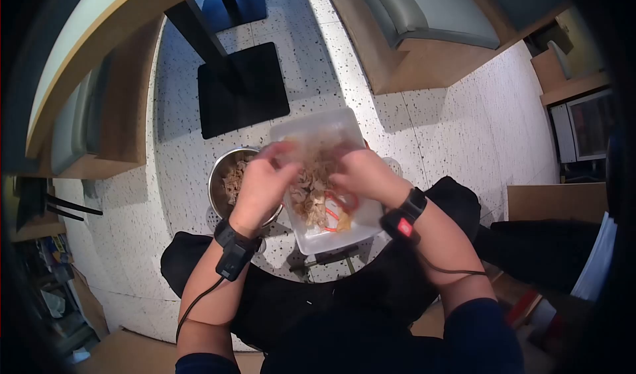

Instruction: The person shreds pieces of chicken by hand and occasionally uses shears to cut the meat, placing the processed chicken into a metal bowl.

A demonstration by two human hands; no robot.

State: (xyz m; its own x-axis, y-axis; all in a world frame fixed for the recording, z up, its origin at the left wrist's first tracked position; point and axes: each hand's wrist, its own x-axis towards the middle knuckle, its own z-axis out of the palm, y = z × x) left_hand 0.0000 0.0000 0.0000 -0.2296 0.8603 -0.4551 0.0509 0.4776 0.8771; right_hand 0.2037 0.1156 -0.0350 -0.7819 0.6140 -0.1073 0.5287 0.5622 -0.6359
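Note:
Over a translucent white plastic tub are both my hands. Brown, shredded pieces that look like cooked meat lie in the tub, with orange-red loops showing near them. My left hand is at the tub's left side, partly in front of a round steel bowl holding similar brown pieces. My right hand reaches in from the tub's right side. Fingers of both hands are smeared by motion, so what they hold cannot be made out.
A black table base stands on the speckled floor ahead. Padded bench seats flank it on the right, with another bench at left. A curved tabletop edge runs above left. My knees are on either side of the tub.

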